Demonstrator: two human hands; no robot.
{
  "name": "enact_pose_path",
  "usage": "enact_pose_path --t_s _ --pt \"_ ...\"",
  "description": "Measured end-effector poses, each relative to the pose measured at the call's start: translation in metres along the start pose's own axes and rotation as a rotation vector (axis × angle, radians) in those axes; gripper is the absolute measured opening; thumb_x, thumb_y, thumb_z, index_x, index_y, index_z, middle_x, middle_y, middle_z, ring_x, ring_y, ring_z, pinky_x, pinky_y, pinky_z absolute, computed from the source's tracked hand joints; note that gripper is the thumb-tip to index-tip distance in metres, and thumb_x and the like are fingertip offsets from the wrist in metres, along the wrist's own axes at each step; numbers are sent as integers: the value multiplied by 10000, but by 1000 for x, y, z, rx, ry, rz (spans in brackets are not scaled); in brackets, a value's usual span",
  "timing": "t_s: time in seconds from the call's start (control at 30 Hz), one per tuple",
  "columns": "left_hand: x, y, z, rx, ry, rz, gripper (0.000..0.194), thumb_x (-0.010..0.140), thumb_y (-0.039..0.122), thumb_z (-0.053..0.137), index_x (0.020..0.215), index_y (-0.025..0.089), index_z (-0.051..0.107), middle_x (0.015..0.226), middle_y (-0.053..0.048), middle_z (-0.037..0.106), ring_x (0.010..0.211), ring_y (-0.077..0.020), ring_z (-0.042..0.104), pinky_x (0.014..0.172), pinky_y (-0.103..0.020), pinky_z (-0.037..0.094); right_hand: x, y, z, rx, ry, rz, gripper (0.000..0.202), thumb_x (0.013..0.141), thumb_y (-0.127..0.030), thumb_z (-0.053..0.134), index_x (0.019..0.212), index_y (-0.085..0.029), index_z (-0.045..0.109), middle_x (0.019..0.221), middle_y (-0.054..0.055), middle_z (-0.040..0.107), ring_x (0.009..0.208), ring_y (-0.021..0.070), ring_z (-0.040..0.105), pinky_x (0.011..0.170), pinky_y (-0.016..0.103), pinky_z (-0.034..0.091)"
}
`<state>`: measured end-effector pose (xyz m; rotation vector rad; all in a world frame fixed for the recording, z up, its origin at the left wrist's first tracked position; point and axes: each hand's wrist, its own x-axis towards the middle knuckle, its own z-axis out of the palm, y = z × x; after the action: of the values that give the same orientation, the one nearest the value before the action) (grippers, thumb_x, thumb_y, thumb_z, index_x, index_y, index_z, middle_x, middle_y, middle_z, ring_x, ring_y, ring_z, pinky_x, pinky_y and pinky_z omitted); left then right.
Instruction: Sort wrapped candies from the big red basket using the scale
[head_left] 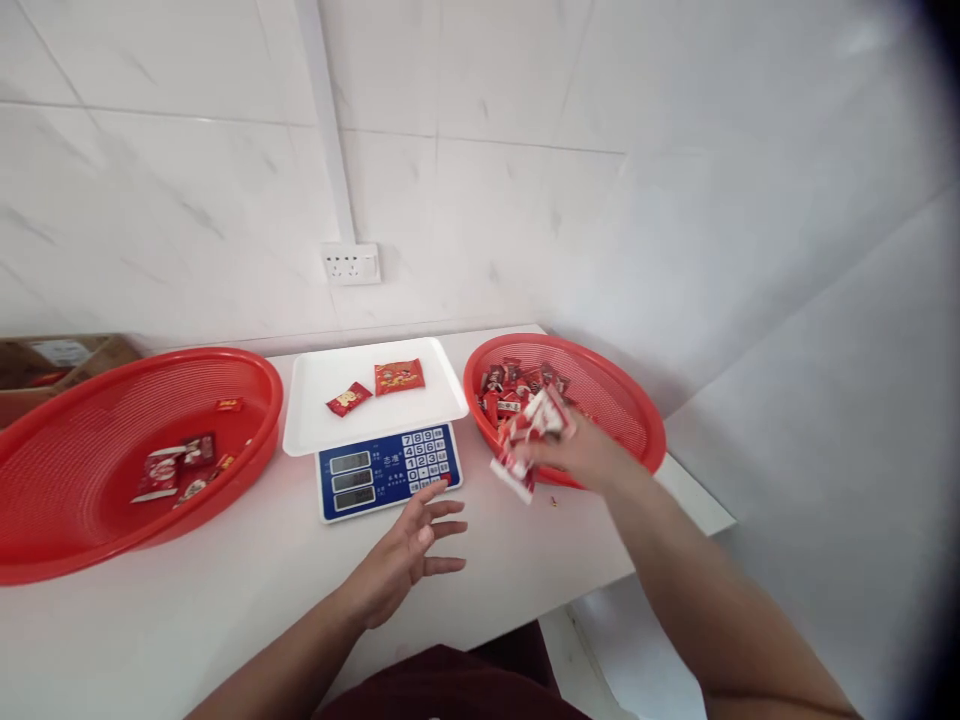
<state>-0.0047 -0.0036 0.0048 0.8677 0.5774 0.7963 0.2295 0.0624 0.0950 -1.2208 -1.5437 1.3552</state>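
Observation:
My right hand (pixel 562 448) is closed on red-and-white snack packets (pixel 517 470) at the near left rim of the right red basket (pixel 615 400). Motion smears the hand and packets, so I cannot tell how many there are. Many small red packets (pixel 510 388) lie inside that basket. My left hand (pixel 409 550), fingers spread and holding nothing, hovers just in front of the blue keypad of a weighing scale (pixel 390 475). On the scale's white tray (pixel 322 425) rest a larger red packet (pixel 399 376) and a smaller red packet (pixel 349 399).
At the left stands another red basket (pixel 90 440) with several snack packets (pixel 161 473) in it. Behind it is a cardboard box (pixel 112 352). A tiny scrap (pixel 553 501) lies on the white table (pixel 262 580). The tiled wall carries a power socket (pixel 351 264).

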Motion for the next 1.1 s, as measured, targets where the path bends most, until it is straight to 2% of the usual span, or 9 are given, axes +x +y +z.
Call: enact_pose_path --t_s 0.03,0.1,0.2,0.3,0.47,0.63,0.77,0.9,1.1 --pt "-1 2 4 -107 -27 1 638 761 534 578 1321 345 339 1350 -88 391 1203 -282 398 894 -446 417 -11 2 25 -44 -135 -10 211 666 -308 705 838 -213 631 769 14 676 701 197 631 640 334 512" --pt "-1 2 9 -270 -31 -26 657 764 562 555 1339 366 305 1347 -73 408 1171 -287 443 883 -455 420 -26 11 69 -163 -292 -98 139 736 -310 642 844 -223 628 767 5 651 678 181 607 638 331 500" --pt "-2 2 8 -383 82 -95 563 821 517 500 1329 333 341 1223 -64 528 1034 -257 558 833 -419 448 -29 29 109 -368 -240 -280 109 776 -280 606 866 -222 622 915 38 630 866 214 570 763 367 468" --pt "-6 1 -1 -398 181 -118 481 848 443 494 1300 321 382 1140 -48 580 941 -223 603 768 -369 479 -24 43 123 -427 -196 -344 148 828 -288 552 954 -241 613 1023 59 603 1001 230 512 869 404 423" --pt "-10 -3 -14 -421 244 -102 441 843 351 536 1265 303 418 970 -21 623 778 -159 633 655 -279 505 -23 56 126 -337 -171 -359 218 854 -285 510 1051 -280 603 1172 54 516 1167 221 419 988 403 348" --pt "-6 -6 -17 -497 269 -117 483 836 297 558 1289 313 392 965 -14 618 700 -114 631 617 -238 523 -30 62 125 -15 -194 -165 391 888 -402 433 1252 -259 436 1220 65 523 1075 198 529 942 381 414" --pt "-2 -5 -17 -555 266 -156 490 829 287 571 1287 274 399 923 -14 627 624 -96 625 576 -226 536 -30 59 116 122 -192 -91 449 885 -493 390 1254 -244 454 1220 67 558 1124 208 518 976 394 387" --pt "0 -4 -23 -611 285 -209 417 821 287 577 1221 243 466 847 -6 631 640 -108 636 520 -195 524 -20 62 95 153 17 -47 505 855 -543 415 1247 -233 484 1252 74 557 1164 231 500 1012 422 346" --pt "-2 -8 -30 -586 314 -213 276 832 293 560 1091 197 547 855 -27 627 672 -127 647 478 -189 512 -3 91 58 77 393 43 542 809 -600 437 1158 -207 571 1245 90 566 1216 279 450 1017 454 344"
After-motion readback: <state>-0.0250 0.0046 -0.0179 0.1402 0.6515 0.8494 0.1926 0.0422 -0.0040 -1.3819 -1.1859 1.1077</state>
